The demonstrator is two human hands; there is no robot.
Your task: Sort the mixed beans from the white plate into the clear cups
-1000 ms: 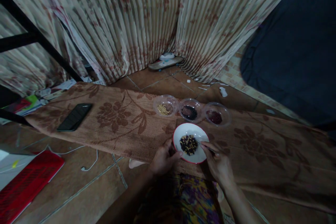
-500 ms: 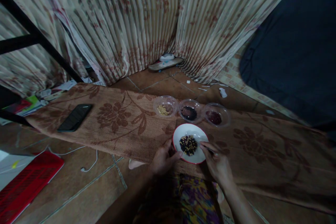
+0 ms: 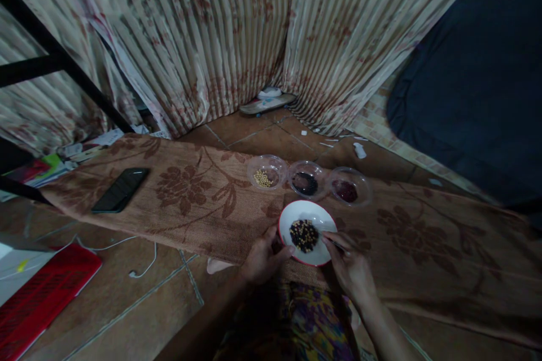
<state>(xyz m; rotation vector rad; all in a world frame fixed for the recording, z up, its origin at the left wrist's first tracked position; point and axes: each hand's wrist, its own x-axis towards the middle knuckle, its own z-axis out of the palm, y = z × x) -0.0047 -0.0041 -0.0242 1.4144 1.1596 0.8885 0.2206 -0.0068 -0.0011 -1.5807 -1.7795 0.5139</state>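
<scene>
A white plate with a red rim (image 3: pixel 326 221) sits on the cloth in front of me, with a pile of mixed dark and pale yellow beans (image 3: pixel 304 236) in it. My left hand (image 3: pixel 265 256) grips its left edge, thumb over the rim. From the right, my right hand (image 3: pixel 349 265) pinches a thin metal utensil (image 3: pixel 339 246), its tip near the beans; its exact kind is unclear. Beyond the plate stand three clear plastic cups in a row: one with yellow beans (image 3: pixel 263 178), one with black beans (image 3: pixel 305 183), one with dark red beans (image 3: pixel 345 190).
A brown flowered cloth (image 3: pixel 220 231) covers the long, narrow table. On its left lies a black phone (image 3: pixel 120 190). A red basket (image 3: pixel 46 299) and a white cable (image 3: pixel 144 271) are on the tiled floor. Behind are striped curtains (image 3: pixel 237 34) and a skateboard (image 3: pixel 267 104).
My right hand has shifted very slightly with the utensil at the beans, and the pile looks a little rearranged. My left hand stays on the plate's edge.
</scene>
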